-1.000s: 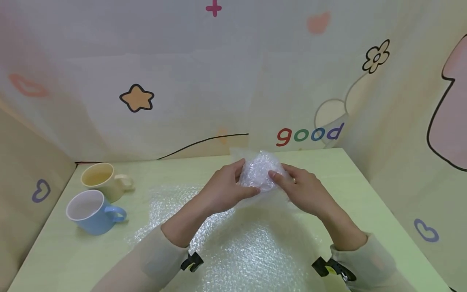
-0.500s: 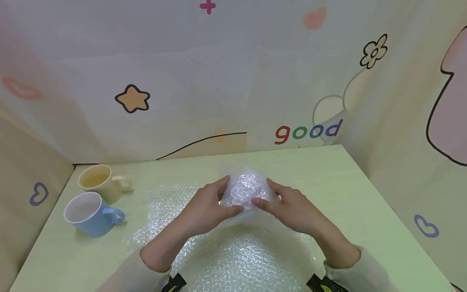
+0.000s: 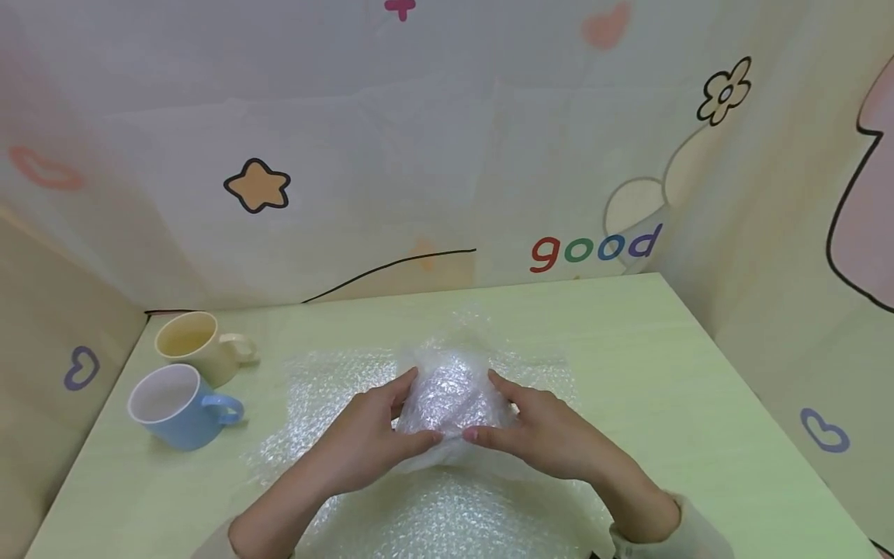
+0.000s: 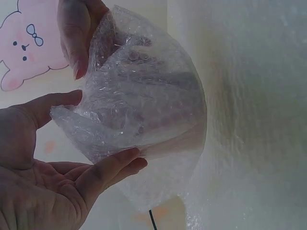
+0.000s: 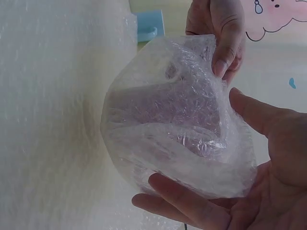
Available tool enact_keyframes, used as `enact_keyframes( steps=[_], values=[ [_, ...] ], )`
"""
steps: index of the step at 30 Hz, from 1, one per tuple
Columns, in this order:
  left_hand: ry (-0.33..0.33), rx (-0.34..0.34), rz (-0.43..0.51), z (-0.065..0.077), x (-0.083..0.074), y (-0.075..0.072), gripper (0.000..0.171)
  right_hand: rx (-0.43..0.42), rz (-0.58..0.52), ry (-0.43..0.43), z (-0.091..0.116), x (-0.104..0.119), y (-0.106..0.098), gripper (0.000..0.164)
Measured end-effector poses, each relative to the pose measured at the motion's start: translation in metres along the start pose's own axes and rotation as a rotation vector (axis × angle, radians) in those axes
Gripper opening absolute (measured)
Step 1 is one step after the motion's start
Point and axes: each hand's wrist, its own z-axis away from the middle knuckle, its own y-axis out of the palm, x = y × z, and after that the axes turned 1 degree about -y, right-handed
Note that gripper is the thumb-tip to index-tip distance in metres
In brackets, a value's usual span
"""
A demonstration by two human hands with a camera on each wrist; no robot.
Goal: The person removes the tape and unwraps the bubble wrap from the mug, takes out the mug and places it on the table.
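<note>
Between both hands, in the middle of the head view, is a bundle (image 3: 452, 392) of clear bubble wrap. A pale pinkish-purple thing shows dimly through its layers in the right wrist view; the wrap hides its shape. My left hand (image 3: 366, 431) holds the bundle's left side, thumb at the near face and fingers behind. On the other side my right hand (image 3: 552, 431) grips it the same way, the two thumbs close together in front. Wrap edges flare out at the bottom of the bundle (image 4: 139, 105). Under it a larger bubble wrap sheet (image 3: 335, 388) lies spread out.
A light blue mug (image 3: 178, 407) and a cream-yellow mug (image 3: 199, 349) stand side by side at the left of the pale green table (image 3: 684, 404). Printed cloth walls (image 3: 377, 171) enclose the table at the back and both sides.
Both hands have brought the bundle down and toward the person, slightly to the left, keeping hold of it. The mugs have stayed in place.
</note>
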Motion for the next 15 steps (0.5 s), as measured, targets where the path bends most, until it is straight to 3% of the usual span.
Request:
enact_keyframes(
  steps=[15],
  values=[
    [-0.017,-0.009,-0.077,0.020,0.013,-0.001,0.097,0.045,0.017,-0.020,0.002,0.001,0.024,0.103]
  ],
)
